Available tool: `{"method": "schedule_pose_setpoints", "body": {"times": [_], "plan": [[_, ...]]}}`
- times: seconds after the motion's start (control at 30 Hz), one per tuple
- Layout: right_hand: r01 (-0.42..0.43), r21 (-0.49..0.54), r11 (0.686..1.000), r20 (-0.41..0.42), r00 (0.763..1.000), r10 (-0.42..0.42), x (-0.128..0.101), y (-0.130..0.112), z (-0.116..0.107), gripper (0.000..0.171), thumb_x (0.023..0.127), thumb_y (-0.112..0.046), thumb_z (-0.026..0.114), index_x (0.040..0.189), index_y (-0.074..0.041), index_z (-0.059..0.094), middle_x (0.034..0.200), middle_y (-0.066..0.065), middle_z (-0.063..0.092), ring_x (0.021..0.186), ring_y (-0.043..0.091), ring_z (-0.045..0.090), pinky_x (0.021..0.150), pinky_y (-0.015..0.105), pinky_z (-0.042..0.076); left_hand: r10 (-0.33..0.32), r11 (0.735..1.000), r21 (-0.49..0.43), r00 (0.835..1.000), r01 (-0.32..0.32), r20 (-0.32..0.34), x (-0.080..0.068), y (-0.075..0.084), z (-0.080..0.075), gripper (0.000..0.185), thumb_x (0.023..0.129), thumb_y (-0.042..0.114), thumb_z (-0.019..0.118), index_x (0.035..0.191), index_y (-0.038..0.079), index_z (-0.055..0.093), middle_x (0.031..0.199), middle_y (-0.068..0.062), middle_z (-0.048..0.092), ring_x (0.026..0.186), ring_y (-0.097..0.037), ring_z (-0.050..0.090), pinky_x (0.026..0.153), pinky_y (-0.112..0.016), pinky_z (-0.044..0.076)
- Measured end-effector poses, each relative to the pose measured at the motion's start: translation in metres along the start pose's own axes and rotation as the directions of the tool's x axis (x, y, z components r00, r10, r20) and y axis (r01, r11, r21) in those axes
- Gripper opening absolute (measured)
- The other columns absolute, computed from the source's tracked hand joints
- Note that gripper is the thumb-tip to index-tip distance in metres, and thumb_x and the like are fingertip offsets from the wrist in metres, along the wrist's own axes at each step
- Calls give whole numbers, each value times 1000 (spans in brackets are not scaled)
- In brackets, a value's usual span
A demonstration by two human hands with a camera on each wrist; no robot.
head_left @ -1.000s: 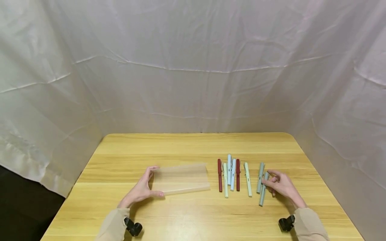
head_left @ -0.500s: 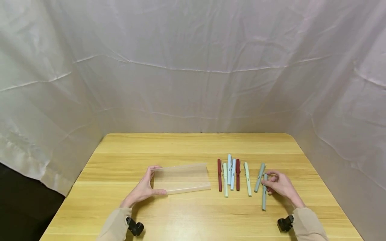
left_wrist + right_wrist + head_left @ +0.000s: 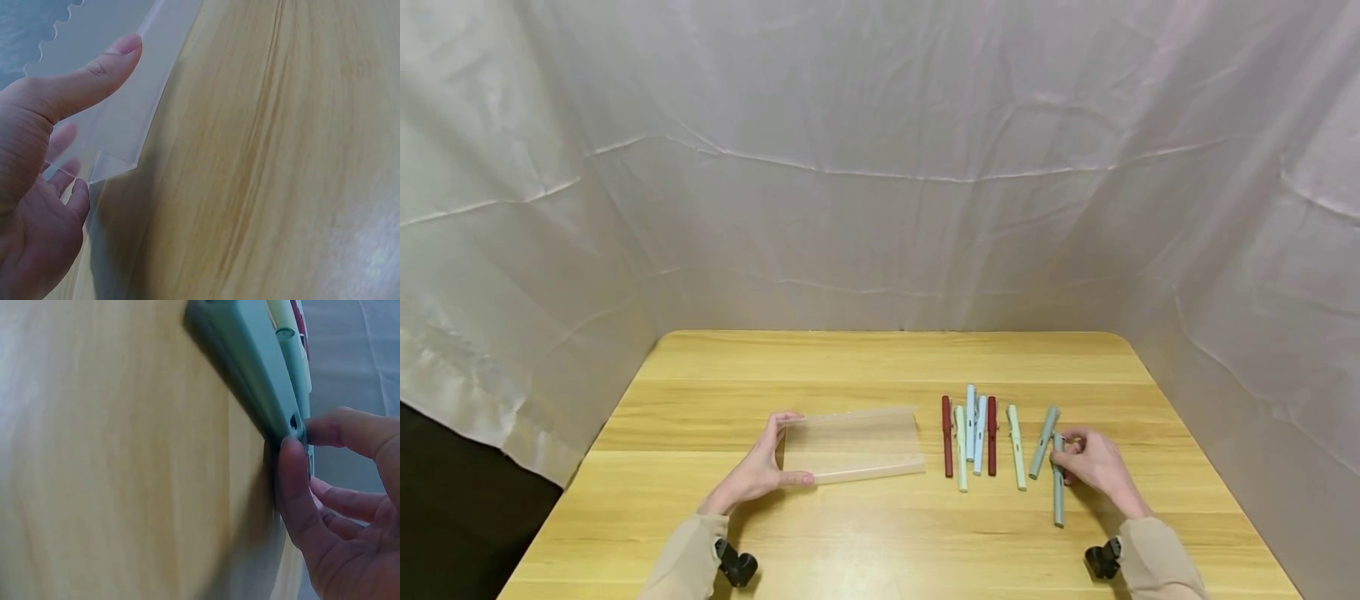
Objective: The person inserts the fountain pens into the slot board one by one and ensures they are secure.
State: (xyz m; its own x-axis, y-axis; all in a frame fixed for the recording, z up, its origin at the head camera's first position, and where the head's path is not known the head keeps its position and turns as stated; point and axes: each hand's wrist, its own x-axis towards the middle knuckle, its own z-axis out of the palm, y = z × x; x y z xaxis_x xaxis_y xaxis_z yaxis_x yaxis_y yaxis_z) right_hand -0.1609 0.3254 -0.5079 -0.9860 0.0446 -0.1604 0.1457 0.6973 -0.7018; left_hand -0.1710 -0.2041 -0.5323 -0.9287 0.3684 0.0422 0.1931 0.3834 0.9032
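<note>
My left hand (image 3: 752,473) grips the left end of a clear plastic pen rack (image 3: 853,448), thumb on the near side and fingers behind. The left wrist view shows a scalloped edge on the rack (image 3: 115,134). At the right, my right hand (image 3: 1099,468) pinches a grey-green pen (image 3: 1058,504) between thumb and index finger near its middle. In the right wrist view this pen (image 3: 250,362) slants above the wood, its near end blurred. A second grey-green pen (image 3: 1044,443) lies just left of it, tilted, their upper parts close together.
Left of the grey-green pens lie several others on the wooden table (image 3: 880,533): dark red pens (image 3: 947,437), light blue pens (image 3: 971,425) and pale green pens (image 3: 1017,448). A pale curtain (image 3: 880,250) stands behind the table and along both sides.
The lower end of the pinched pen has swung right and nearer. The second grey-green pen has tilted, its lower end shifting left. The left hand and rack have barely moved.
</note>
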Motion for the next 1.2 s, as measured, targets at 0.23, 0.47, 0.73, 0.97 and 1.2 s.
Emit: {"method": "schedule_pose_setpoints", "body": {"times": [0.23,0.47,0.73,0.97,1.2], "plan": [[-16,18,1000,-29,999,16,0,-2,0,51,89,-12,67,130,11,48,86,15,68,58,17,64,52,29,58,6,1000,12,1000,-6,3,0,0,0,98,71,17,90,143,1,27,153,-27,32,151,-48,22,126,-58,13],[-5,121,993,-15,1000,6,2,-2,-3,54,92,-10,65,136,8,39,88,13,72,59,12,60,52,26,54,-15,1000,1,1000,15,11,1,1,-1,98,71,15,90,143,0,26,154,-28,30,152,-48,19,127,-58,11],[207,350,913,-58,978,-199,2,-4,1,47,101,-11,60,142,-8,39,88,7,69,59,12,64,50,35,59,-22,1000,5,1000,21,17,1,2,-2,98,70,14,90,142,-1,26,154,-27,30,152,-47,18,127,-55,11],[260,534,804,-74,962,-262,2,-6,4,50,102,-10,57,148,-21,40,95,5,62,72,18,74,54,31,62,-2,1000,1,1000,2,16,1,1,-1,97,71,16,90,142,-1,26,154,-27,29,152,-49,17,126,-57,10],[264,653,710,-44,949,-313,3,-12,8,62,102,-2,52,158,-8,25,107,-2,62,84,21,76,68,29,65,9,1000,-8,1000,-9,19,1,0,-2,96,71,15,90,142,-1,26,153,-27,30,151,-47,19,126,-55,10]]}}
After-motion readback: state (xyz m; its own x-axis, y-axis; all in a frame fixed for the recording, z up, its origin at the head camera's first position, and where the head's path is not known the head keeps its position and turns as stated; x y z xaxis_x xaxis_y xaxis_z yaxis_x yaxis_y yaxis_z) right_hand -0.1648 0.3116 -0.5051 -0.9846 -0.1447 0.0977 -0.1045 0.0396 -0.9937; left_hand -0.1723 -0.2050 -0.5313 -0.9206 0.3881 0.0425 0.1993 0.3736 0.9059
